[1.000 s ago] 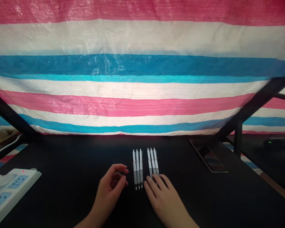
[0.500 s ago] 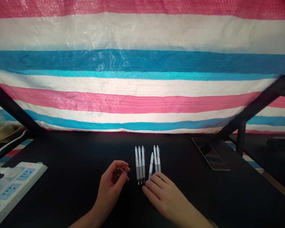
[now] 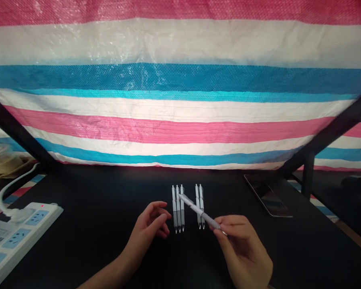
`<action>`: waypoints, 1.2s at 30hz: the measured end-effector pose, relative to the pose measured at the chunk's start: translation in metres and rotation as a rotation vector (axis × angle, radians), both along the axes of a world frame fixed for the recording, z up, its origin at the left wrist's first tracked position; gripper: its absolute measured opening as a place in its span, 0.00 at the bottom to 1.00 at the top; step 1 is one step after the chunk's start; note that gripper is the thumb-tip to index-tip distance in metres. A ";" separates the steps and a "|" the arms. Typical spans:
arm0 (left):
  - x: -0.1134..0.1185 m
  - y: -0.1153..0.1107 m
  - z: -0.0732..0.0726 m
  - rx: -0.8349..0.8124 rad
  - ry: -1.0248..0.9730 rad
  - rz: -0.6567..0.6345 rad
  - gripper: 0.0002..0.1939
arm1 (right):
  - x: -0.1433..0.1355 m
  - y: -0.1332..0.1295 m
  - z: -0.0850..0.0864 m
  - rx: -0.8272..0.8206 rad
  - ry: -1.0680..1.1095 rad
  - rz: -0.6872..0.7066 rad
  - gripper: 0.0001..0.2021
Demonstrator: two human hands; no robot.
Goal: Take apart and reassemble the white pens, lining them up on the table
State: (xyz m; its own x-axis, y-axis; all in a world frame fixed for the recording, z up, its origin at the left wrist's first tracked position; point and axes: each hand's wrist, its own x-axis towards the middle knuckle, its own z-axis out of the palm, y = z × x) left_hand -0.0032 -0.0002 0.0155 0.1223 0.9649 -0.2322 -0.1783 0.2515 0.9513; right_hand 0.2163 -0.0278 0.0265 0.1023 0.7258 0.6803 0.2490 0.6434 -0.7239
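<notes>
Between the thumb and fingers of my right hand [image 3: 243,249] is a white and grey pen [image 3: 200,212], pinched near its tip end. It slants up to the left, its clicker end over the rightmost of three white pens [image 3: 178,208] lying side by side on the black table [image 3: 102,241]. Two more white pens [image 3: 199,206] lie together to the right, partly behind the held pen. My left hand [image 3: 153,222] is just left of the group of three, fingers curled loosely and apart, with nothing in it.
At the left stands a white power strip [image 3: 21,233] with a plug and cable in it. A dark phone [image 3: 266,196] lies at the right. Black frame bars [image 3: 319,140] rise at both sides, and a striped sheet [image 3: 180,108] hangs behind the table.
My right hand has lifted the loose pen off the table, moved right and turned palm inward, tilting the pen to the left. My left hand has shifted slightly right, closer to the three pens.
</notes>
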 end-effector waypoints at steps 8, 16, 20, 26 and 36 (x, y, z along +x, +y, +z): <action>0.001 0.002 0.000 -0.068 -0.231 0.092 0.10 | -0.021 -0.017 -0.014 -0.294 0.142 0.321 0.07; -0.002 0.007 -0.002 -0.129 -0.390 0.219 0.11 | -0.027 -0.009 -0.017 -0.950 0.450 0.595 0.14; -0.003 0.009 -0.003 -0.132 -0.372 0.201 0.11 | -0.029 -0.008 -0.025 -1.397 0.451 0.823 0.25; -0.001 0.006 -0.002 -0.159 -0.285 0.139 0.12 | -0.031 -0.009 -0.023 -1.415 0.086 0.733 0.21; -0.003 0.005 -0.005 -0.108 -0.239 0.174 0.11 | -0.031 -0.008 -0.023 -1.463 0.303 0.672 0.20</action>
State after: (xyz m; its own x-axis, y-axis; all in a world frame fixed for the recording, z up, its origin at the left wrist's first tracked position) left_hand -0.0065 0.0048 0.0103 0.0207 0.9476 -0.3188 -0.4430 0.2945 0.8468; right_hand 0.1852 -0.0362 0.0036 -0.4857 0.6624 -0.5704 -0.0320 -0.6656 -0.7456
